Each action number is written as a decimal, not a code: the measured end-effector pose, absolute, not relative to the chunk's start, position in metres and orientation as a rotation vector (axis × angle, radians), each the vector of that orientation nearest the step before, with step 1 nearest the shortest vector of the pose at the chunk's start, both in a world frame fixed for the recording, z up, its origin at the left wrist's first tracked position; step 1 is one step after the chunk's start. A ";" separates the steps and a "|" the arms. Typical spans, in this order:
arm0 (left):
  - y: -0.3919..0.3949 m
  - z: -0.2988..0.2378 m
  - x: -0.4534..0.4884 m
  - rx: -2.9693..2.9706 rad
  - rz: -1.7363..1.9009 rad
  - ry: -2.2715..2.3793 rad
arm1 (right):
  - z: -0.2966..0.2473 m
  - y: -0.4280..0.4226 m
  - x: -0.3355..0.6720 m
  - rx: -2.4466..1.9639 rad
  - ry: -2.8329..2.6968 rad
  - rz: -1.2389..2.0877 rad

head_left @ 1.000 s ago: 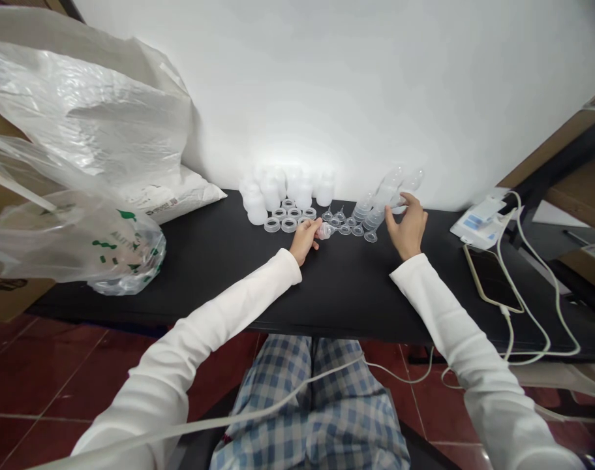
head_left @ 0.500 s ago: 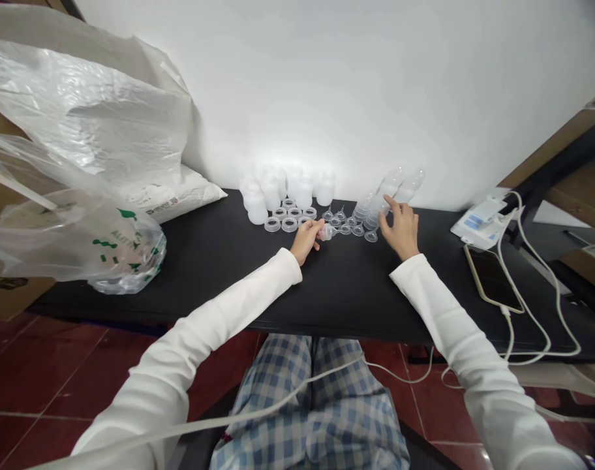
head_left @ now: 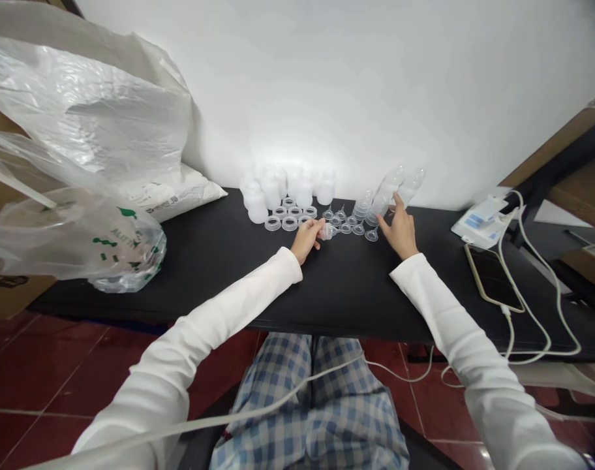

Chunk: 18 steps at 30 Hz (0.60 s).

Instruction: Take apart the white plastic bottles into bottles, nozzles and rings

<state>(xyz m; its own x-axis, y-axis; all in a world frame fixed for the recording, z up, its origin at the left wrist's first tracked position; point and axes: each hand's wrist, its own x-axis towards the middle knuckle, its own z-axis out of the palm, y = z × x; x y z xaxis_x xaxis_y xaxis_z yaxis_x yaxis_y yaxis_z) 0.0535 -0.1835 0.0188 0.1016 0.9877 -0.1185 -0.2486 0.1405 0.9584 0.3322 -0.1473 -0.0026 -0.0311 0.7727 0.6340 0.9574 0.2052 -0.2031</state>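
Note:
My left hand (head_left: 305, 240) rests on the black table (head_left: 346, 294), shut on a small transparent silicone teat (head_left: 328, 232) held at its fingertips. Just ahead of it lie several round plastic collars (head_left: 289, 224), with frosted bottle bodies (head_left: 257, 209) standing behind them. More teats (head_left: 359, 229) sit in a loose row to the right. My right hand (head_left: 400, 232) is open, its index finger raised close to tilted translucent bottles (head_left: 409, 188). Beside those bottles leans a stack of nested transparent parts (head_left: 363, 203).
A large plastic bag (head_left: 72, 228) and a white sack (head_left: 175, 199) sit at the table's left end. At the right lie a phone (head_left: 493, 279), a white device (head_left: 478, 223) and white cables (head_left: 532, 307). A white wall (head_left: 356, 85) backs the table.
My right hand has drawn slightly back and to the left from the tilted bottles, with its fingers spread. My left hand stays in place, still holding the teat.

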 end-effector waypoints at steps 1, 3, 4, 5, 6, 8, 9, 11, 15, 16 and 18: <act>-0.184 0.019 0.053 0.965 1.161 1.020 | -0.003 -0.147 0.333 -1.612 -1.835 -0.360; -0.184 0.020 0.053 0.962 1.161 1.024 | -0.003 -0.147 0.334 -1.620 -1.831 -0.356; -0.184 0.020 0.053 0.960 1.162 1.026 | -0.003 -0.147 0.334 -1.623 -1.830 -0.361; -0.184 0.020 0.053 0.957 1.165 1.026 | -0.002 -0.147 0.333 -1.624 -1.827 -0.370; -0.184 0.020 0.053 0.956 1.166 1.025 | -0.001 -0.148 0.333 -1.623 -1.820 -0.377; -0.185 0.020 0.053 0.959 1.163 1.014 | 0.002 -0.149 0.331 -1.620 -1.795 -0.390; -0.185 0.020 0.053 0.967 1.156 1.001 | 0.004 -0.150 0.330 -1.619 -1.775 -0.401; -0.185 0.019 0.054 0.990 1.140 0.966 | 0.008 -0.153 0.328 -1.608 -1.729 -0.446; -0.186 0.017 0.054 1.048 1.136 0.908 | 0.017 -0.166 0.315 -1.472 -1.761 -0.518; -0.186 0.017 0.054 1.060 1.141 0.896 | 0.019 -0.170 0.310 -1.418 -1.827 -0.502; -0.187 0.017 0.054 1.095 1.149 0.866 | 0.020 -0.178 0.296 -1.315 -1.989 -0.445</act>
